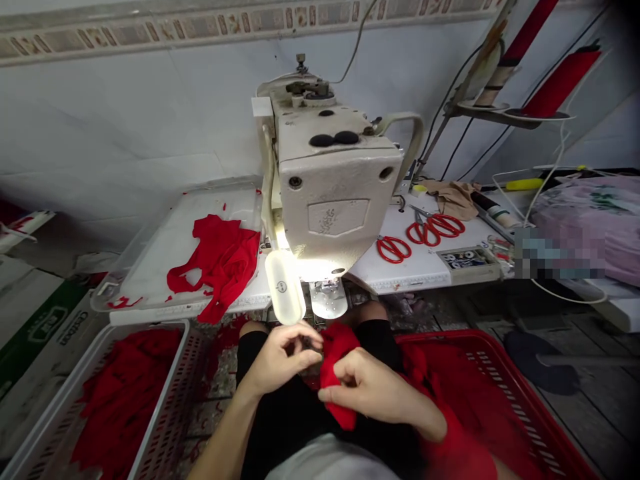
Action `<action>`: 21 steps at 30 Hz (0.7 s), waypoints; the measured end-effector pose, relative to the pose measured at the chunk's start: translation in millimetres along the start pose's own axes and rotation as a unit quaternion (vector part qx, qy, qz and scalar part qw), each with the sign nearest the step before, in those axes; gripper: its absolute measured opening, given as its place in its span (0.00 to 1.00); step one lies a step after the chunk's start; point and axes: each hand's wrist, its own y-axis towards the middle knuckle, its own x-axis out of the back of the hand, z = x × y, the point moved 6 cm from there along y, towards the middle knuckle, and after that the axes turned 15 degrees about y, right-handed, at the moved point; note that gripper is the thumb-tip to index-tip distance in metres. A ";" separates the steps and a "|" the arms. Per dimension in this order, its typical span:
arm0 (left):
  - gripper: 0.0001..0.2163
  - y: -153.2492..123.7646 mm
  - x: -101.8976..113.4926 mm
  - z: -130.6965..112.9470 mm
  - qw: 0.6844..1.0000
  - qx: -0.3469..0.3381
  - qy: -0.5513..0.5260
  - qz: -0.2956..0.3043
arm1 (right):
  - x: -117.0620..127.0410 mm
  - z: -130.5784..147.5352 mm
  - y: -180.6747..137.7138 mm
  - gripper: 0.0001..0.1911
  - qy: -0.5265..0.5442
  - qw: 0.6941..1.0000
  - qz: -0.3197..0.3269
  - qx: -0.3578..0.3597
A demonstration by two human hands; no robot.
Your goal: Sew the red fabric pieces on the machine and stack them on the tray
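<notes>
Above my lap my right hand (367,387) grips a piece of red fabric (343,353), its fingers curled with the thumb pressed in. The fabric hangs below and rises behind the hand. Just left of it is my left hand (283,357), thumb and fingers bent into a pinch near the fabric's upper edge. What lies between those fingers is too small to make out. Beyond both hands stands a sewing machine (340,180), its lamp lit and its presser area over the table edge. A red garment (220,260) lies on the table left of the machine, partly over the edge.
Red-handled scissors (394,249) and a small parts tray (467,259) sit right of the machine. A white basket (167,373) of red fabric stands at left, a red basket (515,380) at right. Red thread cones (560,83) stand at upper right.
</notes>
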 end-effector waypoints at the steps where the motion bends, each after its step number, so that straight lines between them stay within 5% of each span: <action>1: 0.11 2.2 -9.0 -3.4 0.999 -0.008 0.026 0.042 | -0.4 -0.7 -1.3 0.27 -0.021 0.999 0.027 -0.004; 4: 0.12 4.3 -36.3 -7.4 0.980 -0.034 0.074 0.182 | 6.8 -4.8 -5.0 0.26 -0.039 0.997 0.066 -0.014; 6: 0.13 4.3 -41.3 -2.9 0.975 -0.018 0.079 0.209 | 18.2 -10.0 -6.6 0.20 -0.021 0.998 0.054 -0.025; 13: 0.14 0.2 -13.9 15.7 0.995 0.099 0.016 0.029 | 60.8 -24.6 -3.9 0.18 0.115 0.985 -0.127 0.024; 17: 0.13 0.8 -0.3 2.6 0.996 0.027 0.067 -0.056 | 60.5 -11.3 -0.9 0.16 0.123 0.979 -0.157 0.054; 21: 0.10 3.0 11.4 -19.0 0.970 -0.082 0.199 -0.116 | 59.9 26.3 -6.7 0.11 0.013 0.963 -0.215 0.162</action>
